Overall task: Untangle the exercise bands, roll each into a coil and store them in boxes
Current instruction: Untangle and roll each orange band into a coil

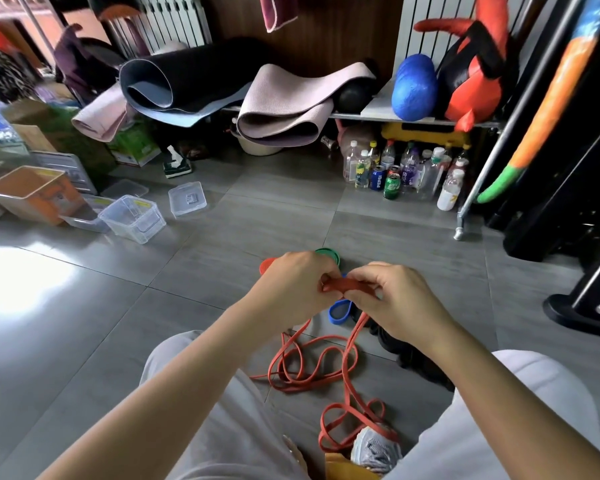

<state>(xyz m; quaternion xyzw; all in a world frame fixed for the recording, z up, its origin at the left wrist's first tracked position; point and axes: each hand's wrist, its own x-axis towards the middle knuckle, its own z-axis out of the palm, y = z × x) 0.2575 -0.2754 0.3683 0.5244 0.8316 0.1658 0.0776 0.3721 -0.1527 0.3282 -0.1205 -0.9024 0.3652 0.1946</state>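
My left hand [293, 284] and my right hand [394, 299] meet in front of me and both pinch one end of an orange-red exercise band [343, 285]. The rest of that band [312, 368] trails down in loose tangled loops on the grey floor between my knees. A blue band coil [338, 311] lies on the floor just under my hands. A green coil [326, 253] and a red coil [266, 265] peek out beyond my left hand. Clear plastic boxes [134, 218] stand open at the left.
An orange bin [32, 194] and a loose clear lid [187, 198] sit near the boxes. Rolled yoga mats [281, 105] lie on a low shelf, with bottles and cans [402, 174] beneath. A black rack base [582, 306] stands at right. My shoe [376, 448] is below.
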